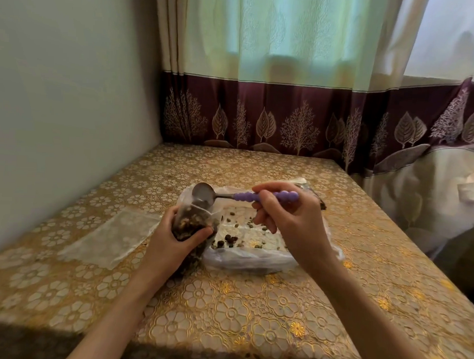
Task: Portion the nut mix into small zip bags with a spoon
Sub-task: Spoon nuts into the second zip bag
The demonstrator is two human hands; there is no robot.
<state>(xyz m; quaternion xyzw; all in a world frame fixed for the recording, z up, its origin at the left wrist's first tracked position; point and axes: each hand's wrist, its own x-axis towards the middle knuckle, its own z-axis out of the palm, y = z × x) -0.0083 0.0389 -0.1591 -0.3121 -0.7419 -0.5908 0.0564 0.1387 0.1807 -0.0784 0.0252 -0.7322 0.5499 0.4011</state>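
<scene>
My left hand (173,239) grips a small clear zip bag (193,223) that stands upright and holds a brown nut mix. My right hand (286,211) holds a spoon (229,196) by its purple beaded handle. The metal bowl of the spoon is tipped over the mouth of the bag. Under both hands lies a large clear plastic bag (254,258), spread open. A few loose nuts (229,240) are scattered on it.
An empty flat zip bag (111,237) lies to the left on the gold floral tablecloth (224,314). Another bag with nut mix (315,193) shows partly behind my right hand. A wall stands on the left, curtains at the back, white fabric at the right.
</scene>
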